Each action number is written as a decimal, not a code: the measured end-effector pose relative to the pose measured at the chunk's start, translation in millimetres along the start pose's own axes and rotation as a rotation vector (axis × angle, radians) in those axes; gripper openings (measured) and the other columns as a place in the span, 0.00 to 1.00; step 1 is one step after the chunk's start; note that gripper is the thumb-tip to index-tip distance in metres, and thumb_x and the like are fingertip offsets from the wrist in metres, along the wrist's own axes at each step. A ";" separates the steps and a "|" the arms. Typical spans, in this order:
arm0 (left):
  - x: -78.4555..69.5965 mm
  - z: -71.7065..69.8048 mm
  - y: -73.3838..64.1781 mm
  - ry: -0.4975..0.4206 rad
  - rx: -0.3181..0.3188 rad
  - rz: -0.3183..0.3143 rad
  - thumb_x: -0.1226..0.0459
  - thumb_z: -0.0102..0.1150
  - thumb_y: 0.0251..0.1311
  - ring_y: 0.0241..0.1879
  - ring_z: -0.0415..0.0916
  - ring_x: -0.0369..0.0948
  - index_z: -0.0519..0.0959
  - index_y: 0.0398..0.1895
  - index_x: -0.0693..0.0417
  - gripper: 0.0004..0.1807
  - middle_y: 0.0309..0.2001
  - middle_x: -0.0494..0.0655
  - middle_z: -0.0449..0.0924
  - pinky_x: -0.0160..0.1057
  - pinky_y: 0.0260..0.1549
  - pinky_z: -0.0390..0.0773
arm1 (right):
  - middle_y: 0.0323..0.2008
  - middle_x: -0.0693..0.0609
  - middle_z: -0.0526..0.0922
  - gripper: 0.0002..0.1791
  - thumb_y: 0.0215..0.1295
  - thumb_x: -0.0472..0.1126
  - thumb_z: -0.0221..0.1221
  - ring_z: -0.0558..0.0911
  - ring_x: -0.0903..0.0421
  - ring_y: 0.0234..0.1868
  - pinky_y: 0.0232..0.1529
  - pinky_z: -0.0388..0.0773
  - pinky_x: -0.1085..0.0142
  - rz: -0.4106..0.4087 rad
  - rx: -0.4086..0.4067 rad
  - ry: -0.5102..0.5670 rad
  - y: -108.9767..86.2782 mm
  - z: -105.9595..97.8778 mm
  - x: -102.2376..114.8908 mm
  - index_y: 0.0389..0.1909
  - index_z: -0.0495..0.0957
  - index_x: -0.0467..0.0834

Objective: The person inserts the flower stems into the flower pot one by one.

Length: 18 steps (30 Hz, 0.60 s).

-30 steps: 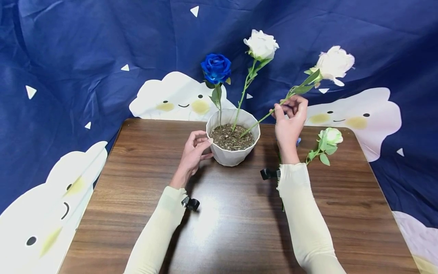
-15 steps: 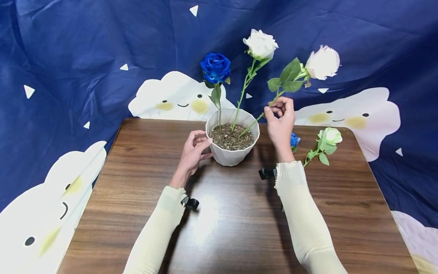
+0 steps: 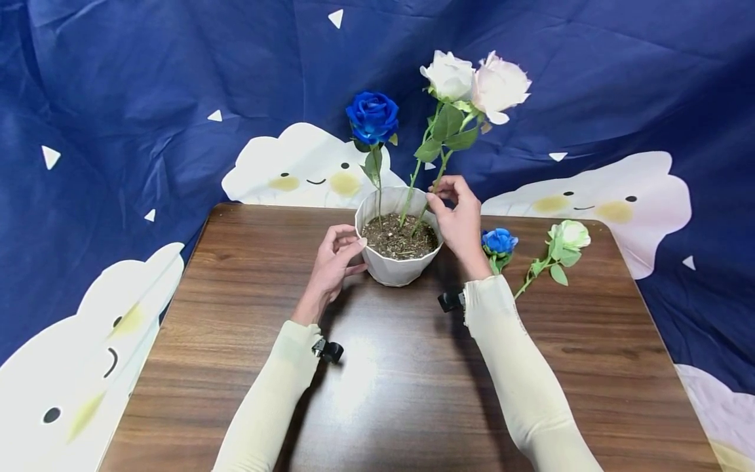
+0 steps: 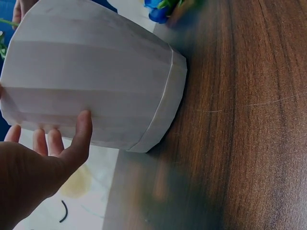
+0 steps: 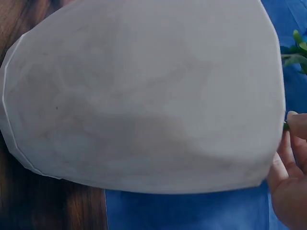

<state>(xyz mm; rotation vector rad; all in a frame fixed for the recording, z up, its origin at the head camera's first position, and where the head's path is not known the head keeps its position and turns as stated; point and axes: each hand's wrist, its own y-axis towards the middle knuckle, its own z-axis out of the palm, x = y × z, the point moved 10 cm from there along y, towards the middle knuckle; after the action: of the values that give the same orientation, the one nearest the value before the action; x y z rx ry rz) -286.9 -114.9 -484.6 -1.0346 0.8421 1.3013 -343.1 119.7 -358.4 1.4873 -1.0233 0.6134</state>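
My right hand (image 3: 459, 213) pinches the green stem of a pale pink rose (image 3: 500, 86) at the right rim of a white faceted flowerpot (image 3: 396, 270). That stem's lower end meets the dark soil (image 3: 401, 237). My left hand (image 3: 335, 265) rests at the pot's left side; the left wrist view shows its thumb (image 4: 82, 129) and fingertips against the wall. A blue rose (image 3: 373, 118) and a white rose (image 3: 447, 77) stand in the soil, the white one overlapped by the pink bloom. In the right wrist view the pot wall hides most of the stem.
On the wooden table (image 3: 377, 393), right of the pot, lie a second blue rose (image 3: 499, 241), partly behind my right forearm, and a greenish-white rose (image 3: 571, 235). A dark blue cloth (image 3: 147, 78) with cloud faces hangs behind the table.
My right hand has moved left, swinging the pink rose from a strong rightward lean to nearly upright beside the white rose. The blue rose on the table is now uncovered. My left hand stays put.
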 end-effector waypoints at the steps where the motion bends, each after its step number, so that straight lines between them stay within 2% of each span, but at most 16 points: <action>1: -0.2 0.0 -0.1 0.002 -0.001 0.001 0.70 0.64 0.64 0.44 0.76 0.40 0.71 0.56 0.53 0.20 0.46 0.48 0.70 0.61 0.47 0.85 | 0.40 0.35 0.84 0.10 0.62 0.24 0.64 0.81 0.57 0.37 0.34 0.77 0.77 -0.005 0.009 -0.012 -0.2 2.1 -0.2 0.42 0.77 0.28; 6: -1.3 0.5 0.2 0.009 -0.001 0.011 0.70 0.64 0.64 0.44 0.75 0.41 0.71 0.56 0.52 0.20 0.46 0.49 0.71 0.64 0.48 0.84 | 0.38 0.39 0.84 0.08 0.62 0.27 0.66 0.81 0.57 0.37 0.40 0.79 0.73 -0.035 0.044 -0.079 -0.8 10.0 0.6 0.40 0.78 0.31; 8: -1.2 0.2 0.3 0.010 -0.001 0.011 0.70 0.64 0.64 0.44 0.75 0.41 0.71 0.56 0.52 0.19 0.46 0.49 0.71 0.64 0.49 0.84 | 0.38 0.39 0.84 0.08 0.63 0.28 0.66 0.82 0.55 0.38 0.43 0.82 0.67 -0.044 0.058 -0.106 -1.1 13.0 0.8 0.40 0.78 0.32; 12: -1.4 -1.6 -0.2 0.010 -0.007 0.013 0.70 0.63 0.64 0.44 0.75 0.41 0.71 0.56 0.53 0.19 0.46 0.48 0.70 0.65 0.48 0.84 | 0.37 0.41 0.84 0.07 0.64 0.30 0.66 0.84 0.50 0.39 0.44 0.83 0.55 -0.038 0.113 -0.162 -2.3 21.6 -1.4 0.41 0.79 0.33; 15: -1.3 -2.0 -0.7 0.006 -0.008 0.010 0.70 0.63 0.64 0.44 0.75 0.41 0.71 0.56 0.52 0.19 0.46 0.48 0.70 0.65 0.49 0.83 | 0.38 0.42 0.84 0.07 0.65 0.31 0.66 0.84 0.48 0.41 0.45 0.83 0.55 -0.031 0.176 -0.202 -4.6 29.6 -3.8 0.41 0.79 0.35; 18: -1.5 -1.6 -0.8 0.005 -0.003 0.008 0.71 0.63 0.64 0.44 0.75 0.40 0.71 0.56 0.52 0.20 0.47 0.49 0.70 0.66 0.50 0.82 | 0.38 0.41 0.84 0.07 0.66 0.32 0.66 0.84 0.47 0.42 0.46 0.83 0.55 -0.032 0.205 -0.227 -6.0 33.3 -5.4 0.41 0.79 0.35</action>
<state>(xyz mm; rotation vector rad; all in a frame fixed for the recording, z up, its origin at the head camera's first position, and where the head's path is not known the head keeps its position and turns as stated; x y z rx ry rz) -286.1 -116.9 -483.6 -1.0382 0.8488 1.3075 -346.3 88.6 -372.3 1.7814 -1.1333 0.5485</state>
